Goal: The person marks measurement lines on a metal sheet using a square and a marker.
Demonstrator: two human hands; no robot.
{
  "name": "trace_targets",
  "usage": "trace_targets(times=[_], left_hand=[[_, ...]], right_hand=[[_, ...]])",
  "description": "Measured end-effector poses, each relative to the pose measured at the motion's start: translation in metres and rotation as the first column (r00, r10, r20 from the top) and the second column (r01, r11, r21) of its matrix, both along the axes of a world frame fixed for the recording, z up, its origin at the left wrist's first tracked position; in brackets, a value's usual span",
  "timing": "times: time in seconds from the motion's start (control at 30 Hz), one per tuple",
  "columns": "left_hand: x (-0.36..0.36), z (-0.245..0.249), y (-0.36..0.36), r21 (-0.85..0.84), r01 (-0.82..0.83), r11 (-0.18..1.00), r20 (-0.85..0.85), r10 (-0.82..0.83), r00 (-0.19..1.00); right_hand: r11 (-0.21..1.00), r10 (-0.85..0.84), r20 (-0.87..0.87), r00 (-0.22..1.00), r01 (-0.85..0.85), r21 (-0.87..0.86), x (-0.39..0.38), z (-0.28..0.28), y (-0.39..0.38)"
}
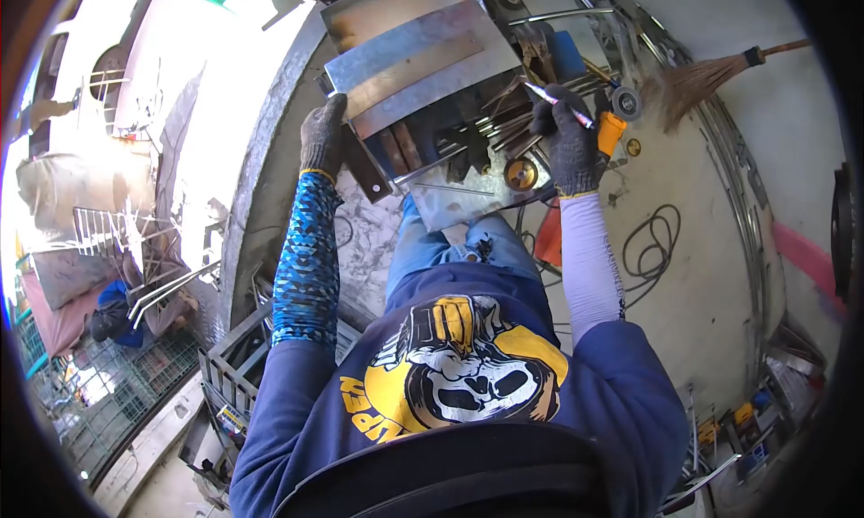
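Observation:
My left hand (321,138), in a dark knitted glove, is closed at the left edge of a metal sheet (423,63). The sheet has bluish and brownish bands and lies tilted over the work table (441,203). My right hand (572,144), gloved too, is closed around a slim white and pink marker pen (542,93), its tip pointing toward the sheet's right side. Just right of that hand is an orange tool (612,133), with a grinding disc (625,104) close by. Below the sheet sit metal rods (504,126) and a round gold-coloured disc (521,173).
A straw broom (706,81) leans at the upper right. A black cable (652,248) lies coiled on the floor to the right. A grey crate (229,365) stands at the lower left, and long metal bars (733,203) run along the right wall.

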State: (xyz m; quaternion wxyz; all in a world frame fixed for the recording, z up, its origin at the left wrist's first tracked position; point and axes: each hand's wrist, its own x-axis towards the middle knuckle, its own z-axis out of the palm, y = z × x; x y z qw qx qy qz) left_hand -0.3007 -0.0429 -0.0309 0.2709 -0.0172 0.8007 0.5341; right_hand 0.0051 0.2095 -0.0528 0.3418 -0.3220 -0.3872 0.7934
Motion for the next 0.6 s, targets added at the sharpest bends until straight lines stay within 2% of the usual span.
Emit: trace_targets(times=[0.07,0.2,0.27,0.3,0.4,0.43,0.5,0.53,0.57,0.6], left_hand=[[-0.006,-0.001,-0.002,-0.233,0.063,0.97,-0.096,-0.088,0.991],[-0.006,-0.009,-0.008,-0.269,0.066,0.961,-0.107,-0.098,0.989],[0.0,0.003,-0.007,-0.131,0.072,0.989,-0.003,-0.073,0.997],[0.0,0.015,-0.001,-0.128,0.075,0.989,-0.01,-0.077,0.997],[0.012,0.054,0.022,0.138,-0.044,0.99,0.009,0.043,0.999],[0.012,0.053,0.028,0.137,-0.059,0.989,0.011,0.058,0.998],[-0.002,0.052,0.044,-0.039,-0.084,0.996,-0.001,0.084,0.996],[-0.01,0.044,0.05,-0.236,-0.016,0.972,-0.057,0.002,0.998],[-0.016,0.038,0.047,-0.234,-0.011,0.972,-0.058,-0.003,0.998],[-0.016,0.04,0.05,-0.47,0.098,0.877,-0.181,-0.204,0.962]], right_hand=[[0.999,0.03,0.019,0.999,-0.031,0.033,0.008,-0.001,-0.014],[0.999,0.048,0.077,0.996,-0.049,0.007,0.008,0.006,-0.026],[0.998,0.058,0.064,0.996,-0.06,0.022,0.01,0.006,-0.024],[0.997,0.061,0.055,0.997,-0.063,0.037,0.009,0.008,-0.021],[0.996,0.08,-0.015,0.997,-0.079,0.035,0.014,0.014,-0.013],[0.995,0.094,-0.014,0.995,-0.094,0.035,0.015,0.014,-0.013],[0.997,0.074,-0.009,0.997,-0.074,0.015,0.011,0.014,-0.012],[0.996,0.083,-0.02,0.996,-0.083,0.02,0.009,0.015,-0.012],[0.997,0.078,-0.021,0.997,-0.078,0.022,0.009,0.016,-0.012],[0.996,0.084,-0.049,0.995,-0.083,0.034,0.007,0.025,-0.016]])
